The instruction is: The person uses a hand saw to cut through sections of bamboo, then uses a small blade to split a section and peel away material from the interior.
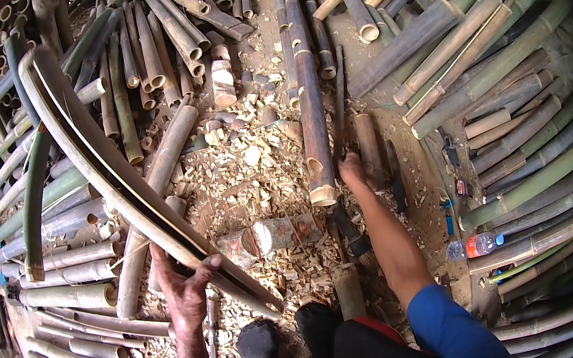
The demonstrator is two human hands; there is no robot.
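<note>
My left hand (182, 282) is closed around the lower part of a long split bamboo pole (102, 162), its thumb lying over the edge. The pole slants up to the far left, with a dark slit along its length. My right hand (350, 169) is reached forward, fingers curled at the lower end of a long, narrow, dark curved piece (341, 97) shaped like a blade; its exact kind is unclear. Just left of that hand lies a brown bamboo pole (309, 101). To its right stands a short bamboo piece (368, 148).
Wood chips (248, 170) cover the ground around a short log (287, 232) before my feet. Bamboo poles are heaped at left (66, 267) and right (539, 134). A dark-headed tool (354, 235) lies below my right hand. A water bottle (476, 245) rests at right.
</note>
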